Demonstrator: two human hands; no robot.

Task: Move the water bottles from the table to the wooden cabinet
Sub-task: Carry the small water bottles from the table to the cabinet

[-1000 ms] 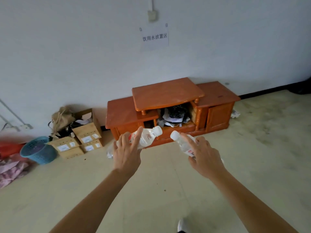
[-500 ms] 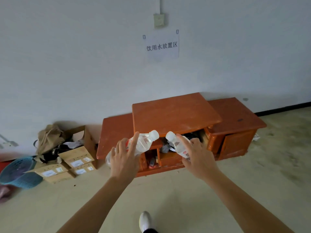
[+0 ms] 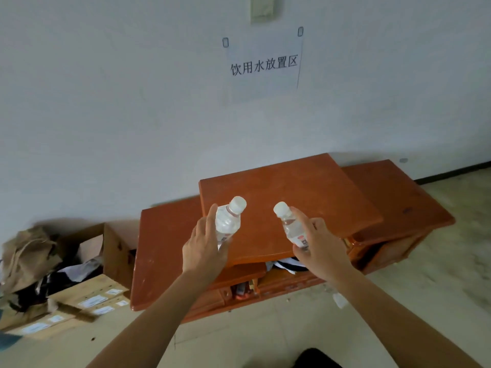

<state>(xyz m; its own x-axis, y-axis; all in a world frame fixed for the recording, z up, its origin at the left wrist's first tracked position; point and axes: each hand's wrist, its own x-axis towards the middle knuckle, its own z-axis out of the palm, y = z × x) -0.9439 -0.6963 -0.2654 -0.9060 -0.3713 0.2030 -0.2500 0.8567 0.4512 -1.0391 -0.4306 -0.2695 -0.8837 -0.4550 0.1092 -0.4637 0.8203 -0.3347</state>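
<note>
My left hand [image 3: 206, 245] grips a clear water bottle [image 3: 228, 220] with a white cap, tilted with the cap pointing up and away. My right hand [image 3: 320, 247] grips a second clear water bottle [image 3: 291, 227] with a white cap and a red label, its cap leaning to the left. Both bottles hang over the raised middle top of the low orange-brown wooden cabinet [image 3: 305, 197], which stands against the white wall. The bottles' lower ends are hidden behind my hands.
A paper sign [image 3: 263, 65] with Chinese characters hangs on the wall above the cabinet. Cardboard boxes [image 3: 90, 296] and a brown bag [image 3: 26, 253] sit on the floor at the left. Clutter fills the cabinet's open middle shelf [image 3: 281, 264]. Tiled floor [image 3: 438, 282] lies to the right.
I have come closer to the cabinet, which now looks much larger. Both hands have carried the bottles from in front of the cabinet to above its raised top.
</note>
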